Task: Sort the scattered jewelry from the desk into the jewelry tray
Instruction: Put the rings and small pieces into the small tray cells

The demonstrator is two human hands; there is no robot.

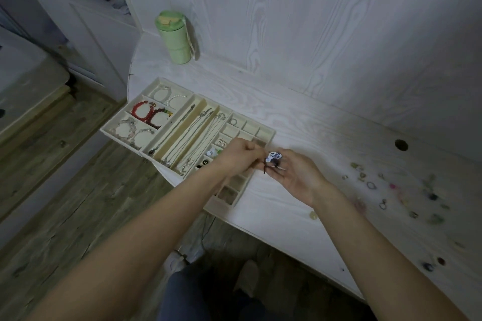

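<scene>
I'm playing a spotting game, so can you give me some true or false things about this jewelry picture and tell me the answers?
1. Both hands hold a small blue-and-white piece together. True: the left hand and right hand meet on it.
2. The green bottle lies on its side. False: it stands upright by the wall.
3. Red bead bracelets sit in the jewelry tray. True.
4. All the jewelry is put away. False: scattered pieces lie on the desk, to the right.

Blurred scattered jewelry (407, 190), perhaps rings; tray's (264, 130) near compartments behind hands.
</scene>
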